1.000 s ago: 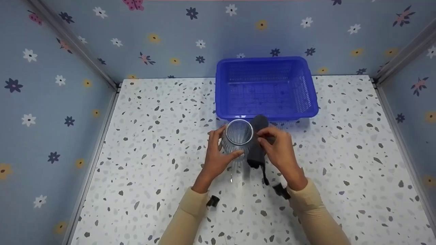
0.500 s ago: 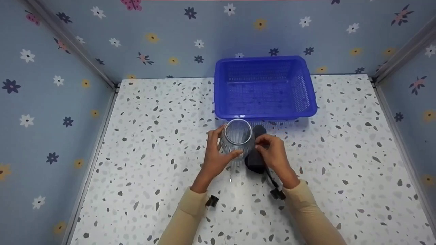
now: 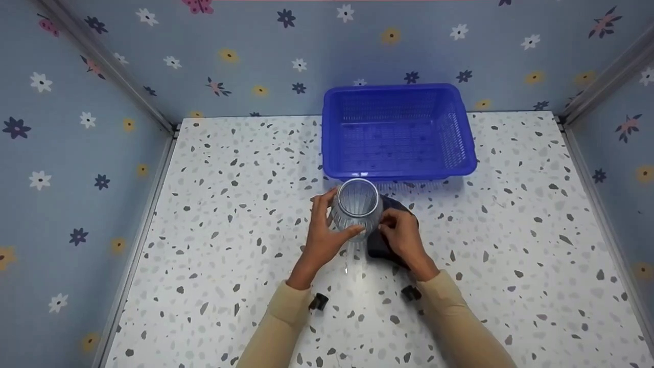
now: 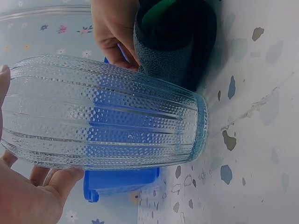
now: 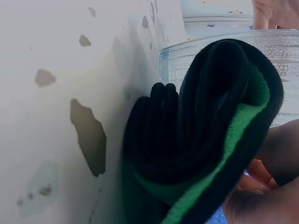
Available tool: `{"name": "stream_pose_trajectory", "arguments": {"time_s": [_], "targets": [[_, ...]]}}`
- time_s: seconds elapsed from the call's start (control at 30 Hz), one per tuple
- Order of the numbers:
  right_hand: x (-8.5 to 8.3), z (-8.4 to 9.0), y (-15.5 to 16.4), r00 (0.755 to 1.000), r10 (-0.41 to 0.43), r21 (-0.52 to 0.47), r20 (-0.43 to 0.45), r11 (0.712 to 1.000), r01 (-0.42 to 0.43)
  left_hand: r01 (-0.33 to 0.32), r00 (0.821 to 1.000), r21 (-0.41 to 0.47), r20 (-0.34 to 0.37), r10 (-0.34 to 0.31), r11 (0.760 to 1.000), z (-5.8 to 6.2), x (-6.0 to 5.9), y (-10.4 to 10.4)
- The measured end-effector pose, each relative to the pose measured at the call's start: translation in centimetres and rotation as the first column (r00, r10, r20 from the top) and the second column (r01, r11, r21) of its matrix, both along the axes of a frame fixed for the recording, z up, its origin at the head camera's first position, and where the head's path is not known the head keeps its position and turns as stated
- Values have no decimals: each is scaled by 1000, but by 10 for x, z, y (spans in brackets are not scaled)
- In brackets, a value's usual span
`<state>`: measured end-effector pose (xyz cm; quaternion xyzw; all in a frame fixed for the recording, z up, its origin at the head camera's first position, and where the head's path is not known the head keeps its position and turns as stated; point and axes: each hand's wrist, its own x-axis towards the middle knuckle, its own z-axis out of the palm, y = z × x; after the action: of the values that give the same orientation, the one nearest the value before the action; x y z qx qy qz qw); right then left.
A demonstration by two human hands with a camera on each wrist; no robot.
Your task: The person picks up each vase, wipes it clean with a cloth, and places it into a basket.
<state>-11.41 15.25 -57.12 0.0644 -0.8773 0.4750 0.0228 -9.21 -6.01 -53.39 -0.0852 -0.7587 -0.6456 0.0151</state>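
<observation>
A clear ribbed glass vase (image 3: 358, 202) stands upright in front of the basket, its dotted sides and narrower base (image 4: 198, 128) showing in the left wrist view. My left hand (image 3: 325, 236) grips it from the left, thumb at the near side and fingers round the far side. At the vase's right lies a dark cloth (image 3: 380, 246), folded and rolled, with a green inner face (image 5: 236, 126) in the right wrist view. The fingers of my right hand (image 3: 406, 236) pinch the cloth close beside the glass. Part of the cloth is hidden under that hand.
A blue perforated plastic basket (image 3: 398, 145) stands just behind the vase, against the flowered back wall (image 3: 286, 46). Side walls close off the speckled white table (image 3: 230, 214) at left and right. A small black wrist mount (image 3: 319, 301) shows at each sleeve.
My right hand has drawn slightly down and toward me with the cloth, which has gone from a long upright roll to a lower, wider fold. The left hand and the vase have stayed put.
</observation>
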Motion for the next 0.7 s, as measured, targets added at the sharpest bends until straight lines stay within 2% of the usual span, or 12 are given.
{"name": "stream_pose_trajectory", "arguments": {"time_s": [0.17, 0.27, 0.43, 0.7], "targets": [[0, 0, -1, 1000, -25, 1, -13, 1000, 25, -4, 1000, -4, -2, 4, 1000, 1, 0, 0], [2, 6, 0, 999, -42, -23, -7, 999, 42, -2, 1000, -10, 6, 2, 1000, 2, 0, 1], [5, 30, 2, 998, -55, -90, 3, 994, 55, -2, 1000, -8, 9, 2, 1000, 2, 0, 1], [12, 70, 1, 996, -87, -194, -35, 978, 79, 3, 1000, -13, -2, -3, 1000, 2, 0, -1]]}}
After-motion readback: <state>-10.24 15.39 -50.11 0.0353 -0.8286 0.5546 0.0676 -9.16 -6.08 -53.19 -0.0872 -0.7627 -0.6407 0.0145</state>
